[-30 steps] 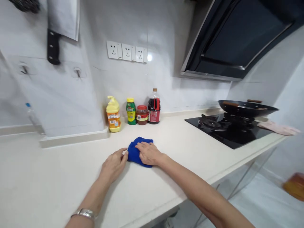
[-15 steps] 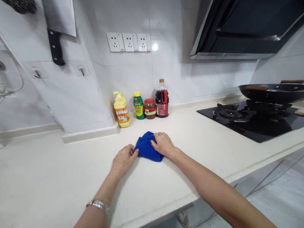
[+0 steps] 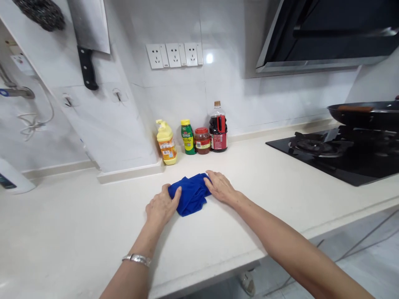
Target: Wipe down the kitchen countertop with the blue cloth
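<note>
A crumpled blue cloth (image 3: 190, 195) lies on the white countertop (image 3: 93, 232), bunched into loose folds. My left hand (image 3: 162, 204) grips its left edge, the thumb on top and the other fingers partly hidden behind the cloth. At the opposite edge, my right hand (image 3: 220, 186) has its fingers closed over the upper right corner of the cloth. A silver bracelet (image 3: 137, 260) circles my left wrist.
Against the wall stand a yellow pump bottle (image 3: 167, 143), a green bottle (image 3: 188, 137), a red-lidded jar (image 3: 202, 141) and a dark sauce bottle (image 3: 218, 128). A gas stove (image 3: 343, 158) with a wok (image 3: 370, 116) is at right. A cleaver (image 3: 89, 45) hangs at upper left.
The cloth has gone from a flatter folded patch to a more rumpled shape. My left hand has shifted its hold on the left edge. The camera view has turned slightly left.
</note>
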The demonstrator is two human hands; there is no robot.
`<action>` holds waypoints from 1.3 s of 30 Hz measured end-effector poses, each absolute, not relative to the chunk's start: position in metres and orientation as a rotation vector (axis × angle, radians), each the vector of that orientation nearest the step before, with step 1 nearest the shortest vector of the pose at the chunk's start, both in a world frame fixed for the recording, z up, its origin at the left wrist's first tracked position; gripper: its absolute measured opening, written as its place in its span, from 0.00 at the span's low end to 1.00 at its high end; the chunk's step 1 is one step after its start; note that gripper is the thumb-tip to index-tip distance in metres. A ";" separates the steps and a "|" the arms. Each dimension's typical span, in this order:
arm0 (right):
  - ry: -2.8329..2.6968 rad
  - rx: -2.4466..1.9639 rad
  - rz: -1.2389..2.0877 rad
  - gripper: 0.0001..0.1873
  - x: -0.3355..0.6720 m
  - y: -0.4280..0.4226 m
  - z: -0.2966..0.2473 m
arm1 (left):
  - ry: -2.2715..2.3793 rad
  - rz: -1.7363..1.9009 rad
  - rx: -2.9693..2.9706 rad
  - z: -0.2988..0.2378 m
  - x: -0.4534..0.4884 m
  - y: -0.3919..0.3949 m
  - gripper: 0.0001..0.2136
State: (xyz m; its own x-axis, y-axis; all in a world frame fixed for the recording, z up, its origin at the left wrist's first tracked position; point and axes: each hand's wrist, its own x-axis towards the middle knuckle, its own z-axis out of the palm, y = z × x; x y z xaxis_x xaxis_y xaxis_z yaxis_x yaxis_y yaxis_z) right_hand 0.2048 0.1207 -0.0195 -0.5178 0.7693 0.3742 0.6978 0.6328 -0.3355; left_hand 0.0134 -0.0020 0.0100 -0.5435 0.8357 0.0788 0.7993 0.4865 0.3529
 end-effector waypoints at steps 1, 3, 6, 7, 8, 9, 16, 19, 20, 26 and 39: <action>-2.380 -1.155 0.205 0.21 0.202 0.119 -0.021 | 2.610 0.519 1.482 0.010 0.018 -0.002 0.34; -2.416 -1.166 0.224 0.21 0.199 0.117 -0.021 | 2.571 0.565 1.573 0.009 0.022 -0.002 0.35; -2.498 -1.161 0.288 0.21 0.200 0.119 -0.016 | 2.460 0.734 1.666 0.004 0.017 0.002 0.34; -2.518 -1.163 0.313 0.21 0.202 0.119 -0.012 | 2.415 0.811 1.671 0.003 0.014 0.003 0.32; -2.527 -1.172 0.342 0.21 0.205 0.120 -0.009 | 2.376 0.889 1.658 0.002 0.010 0.005 0.31; -2.521 -1.186 0.375 0.22 0.207 0.120 -0.004 | 2.349 0.961 1.630 0.002 0.006 0.006 0.30; -2.279 -1.327 0.386 0.21 0.215 0.115 0.000 | 2.572 0.799 1.565 0.004 0.004 0.004 0.25; -2.344 -1.175 0.341 0.25 0.211 0.116 -0.016 | 2.647 0.644 1.452 0.009 0.009 0.000 0.28; -2.384 -1.116 0.327 0.26 0.209 0.117 -0.020 | 2.658 0.595 1.403 0.011 0.009 -0.001 0.31; -2.465 -0.986 0.446 0.17 0.204 0.122 -0.020 | 2.610 0.480 1.326 0.013 -0.005 0.003 0.32; -1.877 -0.517 1.513 0.64 0.215 0.123 -0.004 | 1.462 1.369 1.465 0.020 0.023 -0.005 0.18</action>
State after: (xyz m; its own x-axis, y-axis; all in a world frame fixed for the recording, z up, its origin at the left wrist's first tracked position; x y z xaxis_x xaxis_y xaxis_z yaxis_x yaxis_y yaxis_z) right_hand 0.2147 0.1230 -0.0036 -0.7020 0.6680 0.2469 -0.0995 0.2512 -0.9628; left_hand 0.0229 -0.0049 0.0204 -0.1660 0.9608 0.2220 0.2841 -0.1690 0.9438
